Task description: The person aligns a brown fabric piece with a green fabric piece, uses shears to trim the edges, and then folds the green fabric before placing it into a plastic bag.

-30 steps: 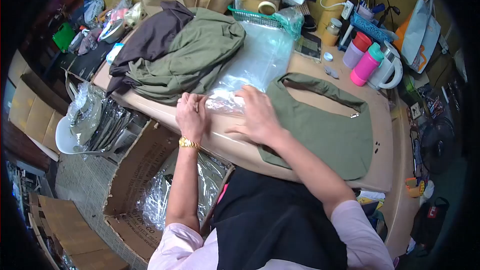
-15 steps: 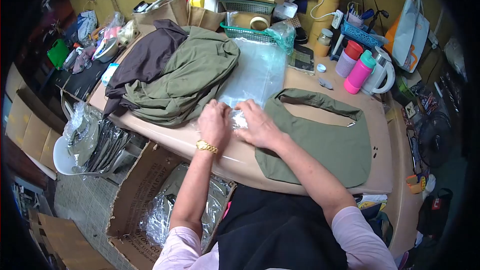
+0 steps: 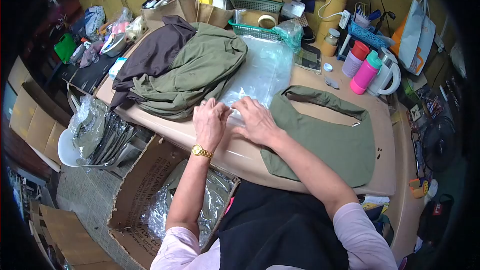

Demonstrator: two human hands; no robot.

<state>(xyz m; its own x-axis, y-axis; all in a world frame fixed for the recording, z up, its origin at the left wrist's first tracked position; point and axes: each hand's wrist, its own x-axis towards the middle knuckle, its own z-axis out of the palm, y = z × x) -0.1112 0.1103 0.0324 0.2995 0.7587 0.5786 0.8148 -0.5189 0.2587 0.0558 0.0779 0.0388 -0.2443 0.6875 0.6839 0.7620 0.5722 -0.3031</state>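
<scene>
A stack of clear plastic bags (image 3: 267, 62) lies flat on the table, its near edge beneath my hands. My left hand (image 3: 210, 120) is closed, fingertips pinched together at the near edge of the top plastic bag. Beside it, my right hand (image 3: 256, 122) has its fingers bent onto the same plastic, the thumb lower and blurred. An olive-green shoulder bag (image 3: 325, 145) lies flat to the right, partly under my right forearm. On the left is a heap of olive fabric (image 3: 195, 70) with a dark brown piece (image 3: 155, 55).
An open cardboard box (image 3: 132, 190) holding plastic-wrapped items stands below the table's front edge. Left of it is a white tub (image 3: 70, 150) of wrapped goods. A pink bottle (image 3: 365, 75), a kettle (image 3: 387, 72) and a green basket (image 3: 255, 31) stand toward the back.
The view has shifted slightly, moving the scene a little right. My hands stay at the plastic's near edge, with the left fingers now more upright and pinched.
</scene>
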